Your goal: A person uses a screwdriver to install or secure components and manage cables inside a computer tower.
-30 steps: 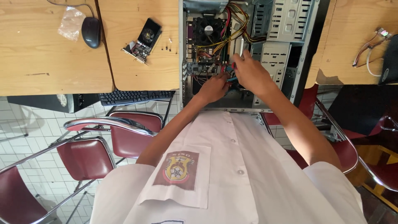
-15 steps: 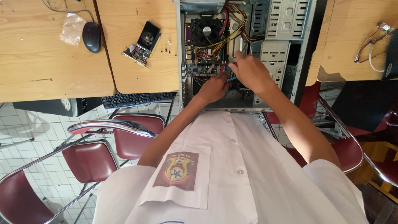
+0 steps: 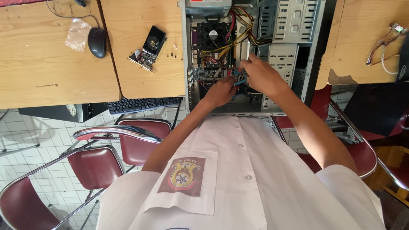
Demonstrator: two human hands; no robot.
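Both hands deep in the open PC case

Compared with a second ago the right hand (image 3: 260,76) has slid lower over the motherboard (image 3: 213,55), so it now sits right beside the left hand (image 3: 219,91); both pinch around a small blue connector (image 3: 239,81) near the board's lower edge, though I can't tell how tight either grip is. The computer case (image 3: 294,51) lies open between two tables, with a loose graphics card (image 3: 148,48) and a mouse (image 3: 97,41) on the left table (image 3: 51,72).

The open computer case (image 3: 255,55) lies on its side between two wooden desks, side panel off; its green motherboard (image 3: 211,55), black cooler fan (image 3: 212,32) and yellow-red cable bundle (image 3: 243,30) lie exposed; a small blue connector (image 3: 240,81) sits by the board's lower edge.
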